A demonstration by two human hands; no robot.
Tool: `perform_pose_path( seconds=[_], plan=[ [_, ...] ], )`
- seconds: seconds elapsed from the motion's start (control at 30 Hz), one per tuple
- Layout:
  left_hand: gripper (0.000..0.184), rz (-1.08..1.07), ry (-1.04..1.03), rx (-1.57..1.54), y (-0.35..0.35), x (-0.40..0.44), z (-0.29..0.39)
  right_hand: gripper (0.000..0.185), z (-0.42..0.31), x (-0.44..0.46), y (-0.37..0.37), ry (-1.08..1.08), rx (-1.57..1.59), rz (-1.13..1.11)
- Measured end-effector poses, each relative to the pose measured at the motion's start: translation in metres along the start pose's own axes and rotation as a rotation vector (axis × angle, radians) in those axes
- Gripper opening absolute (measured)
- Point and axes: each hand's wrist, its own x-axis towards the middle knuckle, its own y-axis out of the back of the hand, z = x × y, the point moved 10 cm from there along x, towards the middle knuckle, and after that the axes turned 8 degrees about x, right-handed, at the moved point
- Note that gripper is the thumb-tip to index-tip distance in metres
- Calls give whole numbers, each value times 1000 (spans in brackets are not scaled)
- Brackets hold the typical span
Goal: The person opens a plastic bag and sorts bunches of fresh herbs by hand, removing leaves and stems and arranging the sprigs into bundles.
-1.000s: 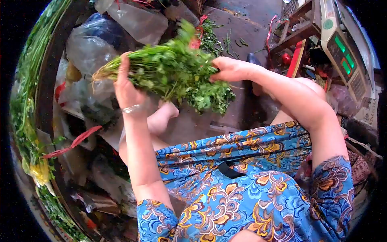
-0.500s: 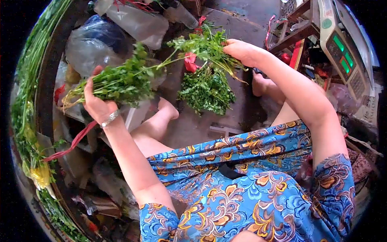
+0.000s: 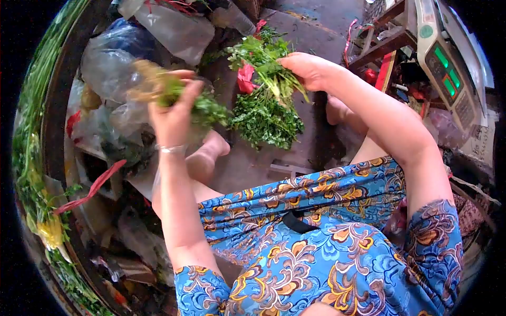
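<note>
green herb bunch (image 3: pixel 168 92), blurred: clamped in left hand (image 3: pixel 174 117); long axis slanting, roots leftward, leaf tips right toward leafy pile (image 3: pixel 266 120) between bare feet (image 3: pixel 214 144). right hand (image 3: pixel 307 71): nearer pile, fingers together on leafy sprigs (image 3: pixel 274 71).

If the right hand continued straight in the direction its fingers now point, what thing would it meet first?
The right hand would most likely meet the leafy greens first; they are just at its fingertips, perhaps already touching, though exact depth is unclear from this view.
</note>
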Motion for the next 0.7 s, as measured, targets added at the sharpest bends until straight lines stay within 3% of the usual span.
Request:
perform_pose_path(
  seconds=[0.1, 0.13, 0.17, 0.27, 0.3, 0.37, 0.4, 0.5, 0.7],
  plan=[
    [29, -307, -256, 58, -66, -20, 4, 18, 10, -1, -20, -61, 8, -67],
    [29, -400, -196, 171, -81, -26, -9, 18, 12, -6, -25, -79, 12, -64],
    [33, -422, -265, 70, -92, -33, -4, 19, 13, -11, -28, -98, 17, -61],
    [44, -539, -340, 148, -108, -45, 5, 21, 23, -11, -32, -123, 84, -96],
    [40, -570, -315, 296, -110, -47, 12, 23, 24, -13, -34, -127, 79, -93],
    [29, -481, -157, -161, -103, -40, -8, 25, 23, -13, -30, -134, 42, -80],
    [20, -368, 123, -247, -93, -35, -20, 25, 22, -14, -29, -143, 3, -105],
    [21, -199, 317, -409, -68, -22, -41, 22, 12, -13, -15, -92, -77, -29],
    [21, -128, 364, -465, -52, -15, -64, 17, -4, -8, 8, 49, -369, 106]
  ],
)
